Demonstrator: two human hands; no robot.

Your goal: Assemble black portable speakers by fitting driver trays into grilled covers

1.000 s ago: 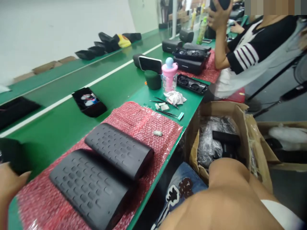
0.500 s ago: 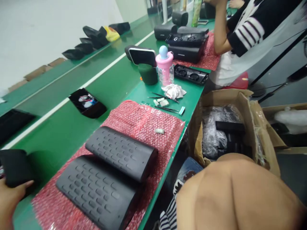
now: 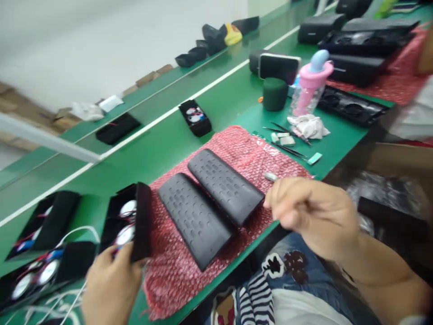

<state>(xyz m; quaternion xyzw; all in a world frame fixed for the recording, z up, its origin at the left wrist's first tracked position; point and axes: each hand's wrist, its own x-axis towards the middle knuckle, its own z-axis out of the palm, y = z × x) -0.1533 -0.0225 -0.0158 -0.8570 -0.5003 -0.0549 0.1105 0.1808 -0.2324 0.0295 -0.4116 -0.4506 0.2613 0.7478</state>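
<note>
- So on the head cam, the left hand [image 3: 111, 282] is gripping the near end of a black casing [image 3: 144, 221], fingers wrapped partway around it, thumb on the right side.
- That casing is tilting over the left edge of the red bubble wrap [image 3: 172, 289], hollow side facing left, with round silvery discs and some wires showing inside.
- The right hand [image 3: 311, 212] is hovering by the front edge of the green table [image 3: 233, 106], fingers loosely curled in; it's kinda blurry, so I can't tell if they're pinching anything.
- Two black dimpled shells [image 3: 196, 216] are lying side by side on the wrap, dimples up, between the two hands.
- A small pale piece [image 3: 270, 177] is sitting just past the right hand's fingers.
- Behind that, tweezers [image 3: 291, 151], white pads [image 3: 287, 140] and a crumpled tissue [image 3: 309, 126] are lying close together.
- A pink cup [image 3: 306, 92], a dark green cylinder [image 3: 274, 95] and a propped-up phone [image 3: 279, 67] are standing farther back.
- Over on the left, more black casings [image 3: 67, 221] with wired discs are lying around, a white cable [image 3: 79, 228] looping next to them.
</note>
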